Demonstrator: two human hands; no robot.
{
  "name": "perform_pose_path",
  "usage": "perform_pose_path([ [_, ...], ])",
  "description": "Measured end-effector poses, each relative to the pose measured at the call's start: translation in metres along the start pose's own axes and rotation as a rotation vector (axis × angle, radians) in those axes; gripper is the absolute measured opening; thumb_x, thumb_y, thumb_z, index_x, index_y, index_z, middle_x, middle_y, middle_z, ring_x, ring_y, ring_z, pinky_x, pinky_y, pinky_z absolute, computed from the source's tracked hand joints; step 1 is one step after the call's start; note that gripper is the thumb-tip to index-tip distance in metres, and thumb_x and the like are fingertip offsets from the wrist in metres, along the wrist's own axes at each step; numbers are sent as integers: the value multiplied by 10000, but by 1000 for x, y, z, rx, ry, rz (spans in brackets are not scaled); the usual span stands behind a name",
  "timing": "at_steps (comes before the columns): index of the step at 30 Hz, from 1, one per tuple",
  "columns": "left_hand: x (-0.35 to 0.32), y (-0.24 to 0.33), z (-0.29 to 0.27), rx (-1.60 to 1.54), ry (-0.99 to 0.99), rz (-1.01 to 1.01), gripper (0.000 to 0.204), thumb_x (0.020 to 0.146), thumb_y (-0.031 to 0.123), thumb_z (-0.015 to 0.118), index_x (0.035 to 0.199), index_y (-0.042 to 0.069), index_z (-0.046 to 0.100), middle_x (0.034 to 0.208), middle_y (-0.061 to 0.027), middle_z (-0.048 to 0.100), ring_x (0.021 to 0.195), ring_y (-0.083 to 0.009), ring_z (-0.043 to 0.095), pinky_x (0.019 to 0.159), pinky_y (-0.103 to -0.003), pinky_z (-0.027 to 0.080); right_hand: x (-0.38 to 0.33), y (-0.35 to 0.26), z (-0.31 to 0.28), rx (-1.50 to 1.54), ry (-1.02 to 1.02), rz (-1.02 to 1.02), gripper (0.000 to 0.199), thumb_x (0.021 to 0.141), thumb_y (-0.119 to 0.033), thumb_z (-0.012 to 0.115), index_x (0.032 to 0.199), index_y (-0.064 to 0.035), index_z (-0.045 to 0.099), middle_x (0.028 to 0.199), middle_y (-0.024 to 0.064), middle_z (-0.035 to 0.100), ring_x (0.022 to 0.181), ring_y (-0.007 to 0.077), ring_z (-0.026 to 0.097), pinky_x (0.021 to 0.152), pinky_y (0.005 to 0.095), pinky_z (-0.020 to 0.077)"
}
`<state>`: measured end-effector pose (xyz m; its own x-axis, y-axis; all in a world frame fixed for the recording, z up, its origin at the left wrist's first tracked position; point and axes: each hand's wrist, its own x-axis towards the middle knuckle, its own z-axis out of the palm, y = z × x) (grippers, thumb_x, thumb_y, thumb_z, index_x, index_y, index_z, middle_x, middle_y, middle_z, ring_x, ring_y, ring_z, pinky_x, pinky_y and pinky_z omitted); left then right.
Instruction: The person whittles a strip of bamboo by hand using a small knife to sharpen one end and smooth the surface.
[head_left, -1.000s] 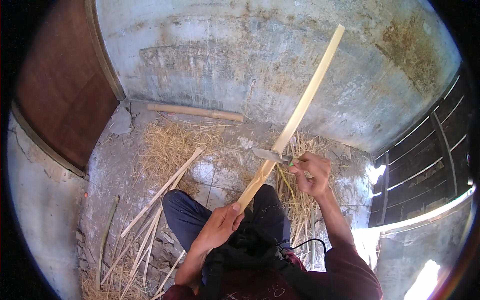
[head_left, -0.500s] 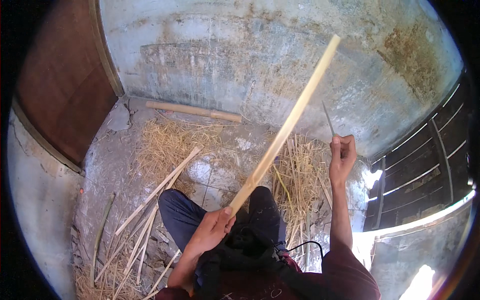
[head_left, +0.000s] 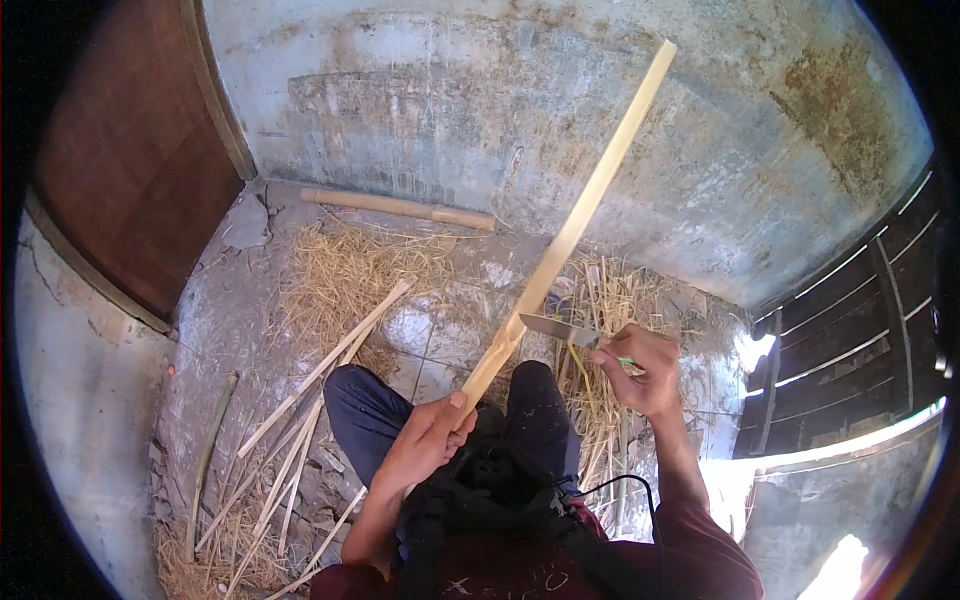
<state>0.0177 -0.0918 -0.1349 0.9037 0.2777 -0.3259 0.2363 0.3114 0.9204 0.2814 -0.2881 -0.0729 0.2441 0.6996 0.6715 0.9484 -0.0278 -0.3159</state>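
Note:
My left hand (head_left: 430, 440) grips the lower end of a long pale bamboo strip (head_left: 573, 225), which slants up and away to the right in front of the wall. In my right hand (head_left: 643, 368) is a knife (head_left: 558, 328), its green handle partly hidden by the fingers. The blade points left, and its tip is at the strip's right edge, close to a darker node. Whether the blade touches the strip, I cannot tell. My knees are bent on either side of the strip's lower end.
Several split bamboo strips (head_left: 290, 455) lie on the floor at the left, near a green stick (head_left: 212, 450). Straw-like shavings (head_left: 350, 270) are heaped ahead, and more strips and shavings (head_left: 600, 400) lie right. A bamboo pole (head_left: 397, 207) rests along the stained wall (head_left: 420, 110).
My right hand has come down and left, bringing the knife from upright in the air to the strip near its node. The strip, still in my left hand, has shifted slightly upward.

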Motion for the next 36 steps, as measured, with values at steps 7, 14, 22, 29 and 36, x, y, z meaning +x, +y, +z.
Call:
perform_pose_path([
  [7, -1, -1, -1, 3, -5, 44, 549, 1166, 533, 362, 925, 72, 535, 689, 58, 386, 520, -46, 325, 457, -243, 272, -2, -9, -2, -35, -58, -36, 190, 780, -86, 900, 757, -67, 712, 684, 54, 648, 528, 206, 618, 466, 337, 440],
  [14, -4, -2, -3, 33, -10, 14, 599, 1163, 548, 360, 943, 42, 592, 714, 37, 465, 566, -47, 426, 504, -222, 348, 2, -6, -2, 15, 59, 21, 199, 814, -53, 876, 740, -37, 692, 669, 81, 650, 517, 211, 612, 462, 330, 440],
  [22, -7, 2, -2, -9, -25, -16, 584, 1162, 540, 379, 935, 41, 580, 710, 42, 436, 557, -41, 391, 491, -221, 326, -2, 4, -7, -6, 100, 14, 182, 819, -29, 863, 740, -25, 698, 665, 94, 666, 515, 205, 615, 464, 317, 449],
  [29, -11, 5, 0, 12, -31, 40, 408, 1121, 391, 581, 938, 28, 620, 676, 41, 495, 548, -37, 440, 482, -240, 340, 2, -6, -12, -27, 81, 34, 176, 807, -21, 866, 763, -18, 695, 686, 105, 680, 573, 221, 682, 497, 330, 485],
  [36, 0, 2, 9, 355, 102, 354, 359, 1049, 251, 737, 818, 22, 585, 640, 67, 453, 585, -48, 401, 497, -298, 335, 2, -13, -12, 47, 101, 64, 194, 814, -23, 866, 767, -10, 678, 729, 129, 709, 594, 243, 696, 521, 333, 501],
])
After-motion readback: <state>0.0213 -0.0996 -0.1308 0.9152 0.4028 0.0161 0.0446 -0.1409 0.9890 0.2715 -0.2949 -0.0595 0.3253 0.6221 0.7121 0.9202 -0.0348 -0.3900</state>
